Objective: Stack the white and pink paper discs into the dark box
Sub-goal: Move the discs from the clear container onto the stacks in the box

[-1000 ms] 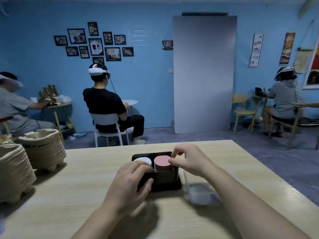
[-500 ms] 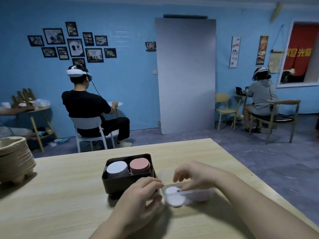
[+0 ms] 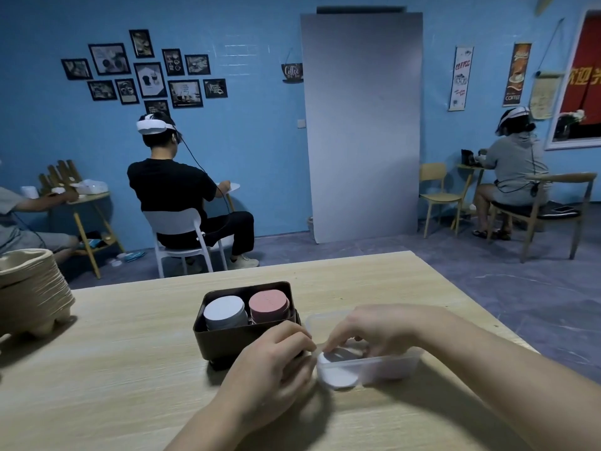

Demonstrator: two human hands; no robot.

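The dark box (image 3: 227, 341) stands mid-table and holds a stack of white discs (image 3: 224, 312) on the left and a stack of pink discs (image 3: 269, 302) on the right. Just right of it lies a clear plastic container (image 3: 393, 364) with a white disc (image 3: 336, 375) leaning in its left end. My right hand (image 3: 377, 327) reaches down into the container, its curled fingertips on that white disc. My left hand (image 3: 270, 364) is curled at the box's front right corner, thumb and fingers against the container's left rim. The rest of the container's contents are hidden by my right hand.
A tall stack of beige pulp trays (image 3: 29, 291) sits at the table's left edge. The wooden table (image 3: 113, 369) ends just behind the box and close to the right of the container. Other people sit at small tables further back.
My right hand left the pink stack in the box and dropped into the clear container onto a white disc. My left hand slid from the box's front to the container's left end.
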